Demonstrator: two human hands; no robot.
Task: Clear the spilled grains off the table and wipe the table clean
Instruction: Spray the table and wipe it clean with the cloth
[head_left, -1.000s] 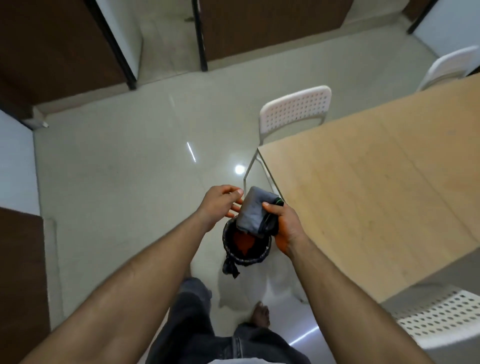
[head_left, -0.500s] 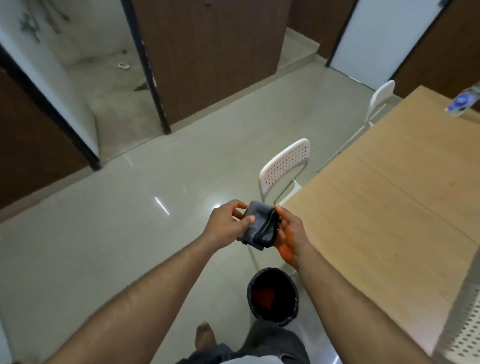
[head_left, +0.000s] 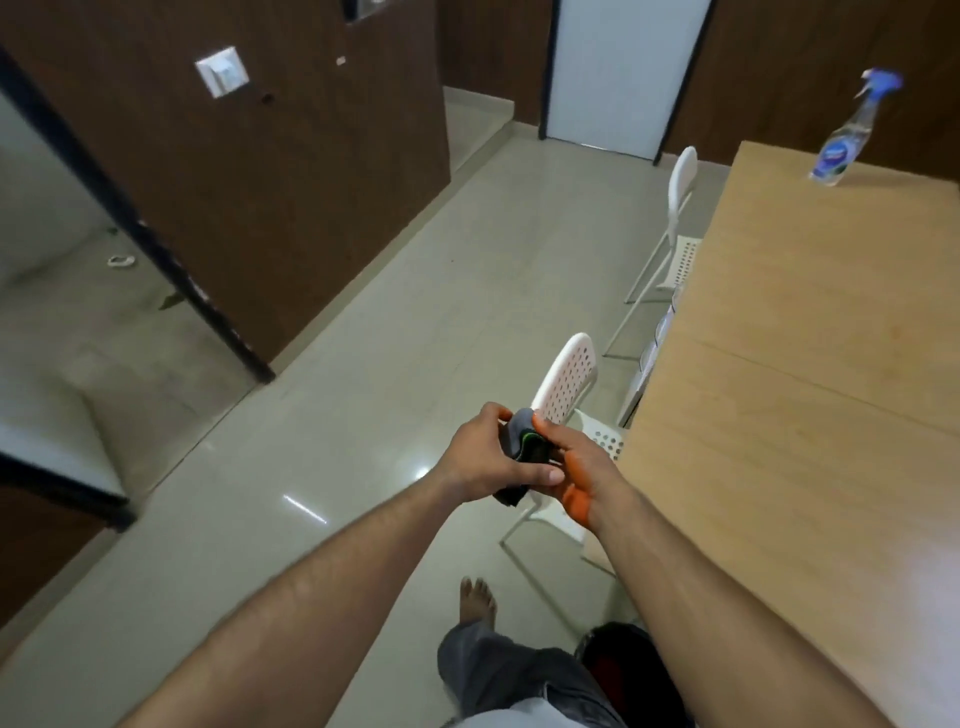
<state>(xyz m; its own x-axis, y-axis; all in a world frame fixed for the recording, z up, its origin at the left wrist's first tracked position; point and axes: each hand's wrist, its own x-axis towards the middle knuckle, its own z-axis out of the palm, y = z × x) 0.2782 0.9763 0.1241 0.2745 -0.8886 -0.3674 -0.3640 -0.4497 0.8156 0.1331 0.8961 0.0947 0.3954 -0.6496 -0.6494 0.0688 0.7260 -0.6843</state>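
Head cam: I've got both hands up in front of me w/ the cloth (head_left: 521, 434) between them. Left hand (head_left: 491, 460) wraps round it from the left, thumb laid across the lower front, fingers curled over the top. Right hand (head_left: 574, 470) pinches the cloth's right side, thumb on the green-trimmed edge; rest of those fingers are behind the cloth, can't tell how they lie. Cloth is grey, folded small, a dark corner hanging below the left hand. Table (head_left: 810, 395) is just right of my right hand, bare wood. Spray bottle (head_left: 844, 143) stands on it well beyond the hands, far right. White chair (head_left: 566, 384) sits right behind the hands, a second chair (head_left: 680, 208) further on. Bin (head_left: 621, 657) is below my right forearm, partly hidden by it.
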